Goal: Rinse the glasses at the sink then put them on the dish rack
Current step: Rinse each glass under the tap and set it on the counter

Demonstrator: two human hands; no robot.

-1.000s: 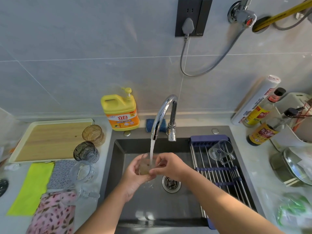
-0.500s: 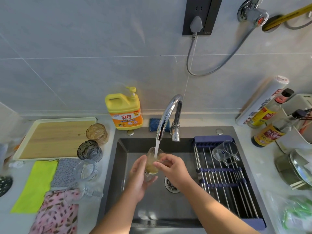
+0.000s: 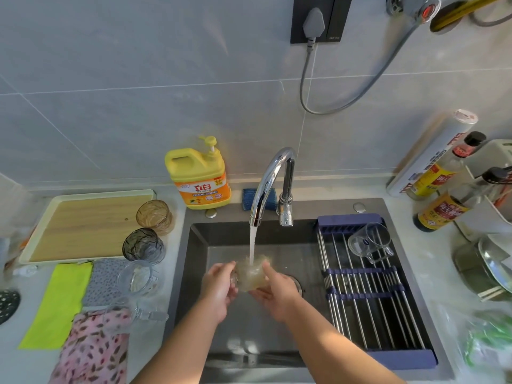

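Observation:
Water runs from the chrome faucet (image 3: 273, 178) onto an amber glass (image 3: 252, 274), blurred, held over the dark sink (image 3: 277, 342). My left hand (image 3: 219, 289) grips its left side and my right hand (image 3: 277, 293) cups it from the right and below. A clear glass mug (image 3: 370, 242) lies on the roll-up dish rack (image 3: 368, 309) across the sink's right part. On the counter to the left stand an amber glass (image 3: 155, 216), a dark smoky glass (image 3: 144, 246) and a clear glass (image 3: 138, 278), with another clear mug (image 3: 130, 311) on the cloths.
A yellow dish-soap bottle (image 3: 199, 177) and a blue sponge (image 3: 259, 199) sit behind the sink. A wooden tray (image 3: 83, 225) and several cloths (image 3: 61, 303) lie at the left. Sauce bottles (image 3: 440, 206), a foil roll and a metal pot lid (image 3: 496, 264) crowd the right counter.
The glass has dropped lower under the stream and tilted, and both hands have shifted down with it. The camera view has moved slightly.

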